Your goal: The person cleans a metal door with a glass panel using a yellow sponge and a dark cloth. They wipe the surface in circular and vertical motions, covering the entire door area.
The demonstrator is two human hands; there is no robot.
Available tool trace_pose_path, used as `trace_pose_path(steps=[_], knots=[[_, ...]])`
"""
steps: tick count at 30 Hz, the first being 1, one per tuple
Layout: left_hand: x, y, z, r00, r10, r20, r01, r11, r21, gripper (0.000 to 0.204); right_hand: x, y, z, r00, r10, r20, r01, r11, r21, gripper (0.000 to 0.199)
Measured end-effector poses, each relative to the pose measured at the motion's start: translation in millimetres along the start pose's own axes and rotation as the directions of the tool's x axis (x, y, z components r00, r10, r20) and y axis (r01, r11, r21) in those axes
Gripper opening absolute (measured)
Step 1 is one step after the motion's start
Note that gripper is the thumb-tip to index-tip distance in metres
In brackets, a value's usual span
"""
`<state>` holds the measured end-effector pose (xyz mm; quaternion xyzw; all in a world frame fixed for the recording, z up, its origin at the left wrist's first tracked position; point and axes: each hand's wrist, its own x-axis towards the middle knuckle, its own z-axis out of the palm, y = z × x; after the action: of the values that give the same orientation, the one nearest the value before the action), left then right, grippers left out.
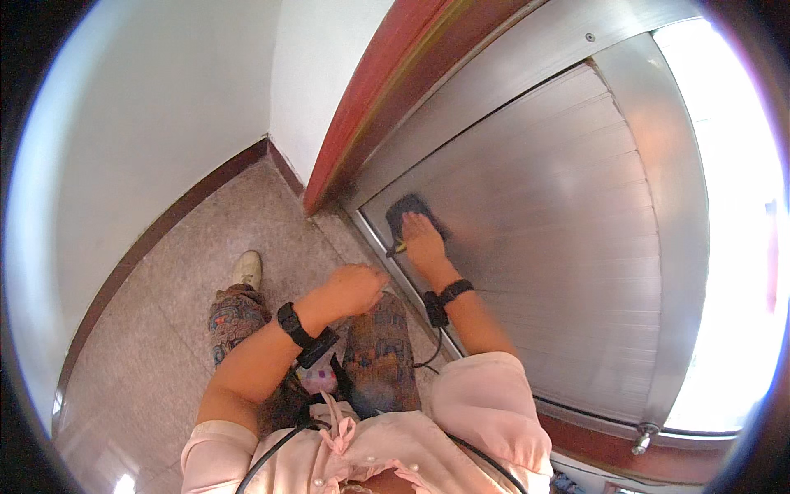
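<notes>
My right hand point(423, 244) presses a dark grey cloth point(403, 207) with a yellowish edge against the lower left corner of a metal door panel point(543, 222). Its fingers lie over the cloth, and part of the cloth is hidden under them. In front of my right thigh, close to the door's edge, my left hand point(355, 288) is curled closed. Whether anything is inside those fingers is hidden. Each wrist wears a black band, the left one point(295, 324) and the right one point(455, 290).
A red door frame point(362, 107) borders the metal door at its far side. White walls point(173, 99) with a brown skirting point(164, 218) meet the tiled floor point(193, 280) on the left. A metal knob point(644, 439) sits at the door's near right corner. Black cables point(432, 356) run by my arms.
</notes>
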<state>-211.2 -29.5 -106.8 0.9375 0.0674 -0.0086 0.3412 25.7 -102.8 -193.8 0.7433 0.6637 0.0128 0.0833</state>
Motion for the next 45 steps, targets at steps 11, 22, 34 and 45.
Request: trace_pose_path(steps=[11, 22, 34, 45], knots=[[1.9, 5.1, 7.5, 0.994, 0.000, 0.106, -0.005, 0.999, 0.044, 0.026, -33.0, 13.0, -339.4, 0.827, 0.099, -0.553, -0.383, 0.820, -0.425, 0.062], [-1.6, 11.8, 13.1, 0.997, -0.005, 0.073, -0.004, 0.991, 0.132, 0.021, -106.6, 12.9, -28.3, 0.966, 0.163, 0.202, -0.171, 0.985, 0.024, 0.037], [-0.7, 42.6, 41.2, 0.987, 0.026, 0.161, -0.055, 0.982, 0.181, 0.021, -129.9, 36.0, -308.2, 0.745, 0.145, -0.651, -0.471, 0.805, -0.360, 0.057], [-19.5, 41.7, 55.8, 0.990, -0.041, 0.133, 0.008, 0.970, 0.242, 0.018, -151.5, 13.6, -49.6, 0.947, 0.202, 0.248, -0.202, 0.979, -0.027, 0.040]])
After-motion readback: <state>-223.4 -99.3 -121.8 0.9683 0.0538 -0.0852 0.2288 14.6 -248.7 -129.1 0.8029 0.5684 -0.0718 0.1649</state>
